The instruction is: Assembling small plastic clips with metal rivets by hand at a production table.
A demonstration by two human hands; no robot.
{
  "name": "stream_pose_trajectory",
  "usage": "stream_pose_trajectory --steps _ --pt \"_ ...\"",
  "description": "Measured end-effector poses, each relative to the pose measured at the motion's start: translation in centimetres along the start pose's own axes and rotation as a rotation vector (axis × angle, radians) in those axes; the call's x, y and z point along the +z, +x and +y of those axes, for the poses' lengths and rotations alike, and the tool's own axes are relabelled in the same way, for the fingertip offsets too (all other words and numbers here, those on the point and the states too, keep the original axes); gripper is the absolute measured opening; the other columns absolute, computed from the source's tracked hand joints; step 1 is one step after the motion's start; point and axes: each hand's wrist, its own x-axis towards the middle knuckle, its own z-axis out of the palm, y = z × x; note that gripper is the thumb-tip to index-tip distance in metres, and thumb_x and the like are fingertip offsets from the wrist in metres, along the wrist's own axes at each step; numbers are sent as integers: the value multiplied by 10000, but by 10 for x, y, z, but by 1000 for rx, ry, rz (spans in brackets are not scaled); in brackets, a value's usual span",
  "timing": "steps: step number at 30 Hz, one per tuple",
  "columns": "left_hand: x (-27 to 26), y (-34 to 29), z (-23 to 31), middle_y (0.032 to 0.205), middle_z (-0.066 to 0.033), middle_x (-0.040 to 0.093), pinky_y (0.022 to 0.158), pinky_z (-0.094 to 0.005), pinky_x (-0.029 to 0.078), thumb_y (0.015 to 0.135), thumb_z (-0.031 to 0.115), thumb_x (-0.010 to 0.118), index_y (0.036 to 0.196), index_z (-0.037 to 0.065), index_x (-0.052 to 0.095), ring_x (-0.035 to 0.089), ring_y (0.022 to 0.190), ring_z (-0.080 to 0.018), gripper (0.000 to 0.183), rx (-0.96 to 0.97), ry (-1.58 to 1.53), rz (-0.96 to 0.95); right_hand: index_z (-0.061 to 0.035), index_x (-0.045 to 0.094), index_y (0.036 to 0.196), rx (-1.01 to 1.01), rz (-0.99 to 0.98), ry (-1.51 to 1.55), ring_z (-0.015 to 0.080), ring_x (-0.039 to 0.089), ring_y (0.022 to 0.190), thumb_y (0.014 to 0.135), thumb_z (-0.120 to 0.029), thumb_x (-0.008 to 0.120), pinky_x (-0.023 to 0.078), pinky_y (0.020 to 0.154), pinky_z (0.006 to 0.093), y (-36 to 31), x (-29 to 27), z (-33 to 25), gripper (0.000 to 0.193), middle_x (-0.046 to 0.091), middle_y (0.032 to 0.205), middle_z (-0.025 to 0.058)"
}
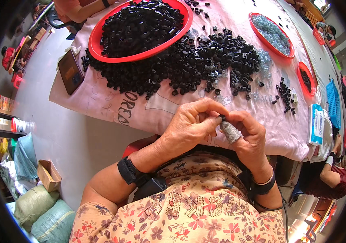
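In front of my chest, near the table's edge, my two hands meet with fingertips nearly touching. The fingers of my left hand (189, 123) are pinched together at a small black plastic piece (222, 117). From the other side my right hand (250, 135) closes on the same piece; a grey cloth finger cover (230, 132) wraps its thumb. Most of the piece is hidden by the fingers. Just beyond lies a broad heap of small black plastic parts (185, 75), with pale, shiny spring-like bits among them.
A big red tray (94, 44) heaped with black parts stands at the far left, a phone (71, 72) beside it. Rightward are a red tray (285, 53) of silvery bits, a smaller red tray (301, 83), a tissue pack (315, 123) and a blue basket (334, 105). Other people sit around.
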Motion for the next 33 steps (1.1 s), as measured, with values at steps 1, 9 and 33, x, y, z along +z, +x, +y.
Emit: stream_pose_trajectory --steps 1,9,33 --pt "0 -1 2 885 -3 633 604 -174 474 926 73 619 1089 16 623 577 693 -31 173 -41 -20 -2 17 609 1082 50 -10 48 111 647 911 860 31 647 523 788 250 0 -1 -2 225 665 963 56" --pt "-4 1 0 864 -22 627 573 -184 471 937 77 588 1081 7 590 571 646 -37 160 -88 -160 -2 31 604 1089 119 -58 229 98 630 935 892 45 602 528 822 234 2 -5 -7 198 656 1022 53" --pt "-1 1 2 913 -33 665 548 -183 463 912 52 590 1078 2 611 578 641 -40 174 -186 -14 -81 27 611 1074 83 64 156 85 628 861 905 9 626 520 774 213 -1 -19 -10 170 640 961 40"
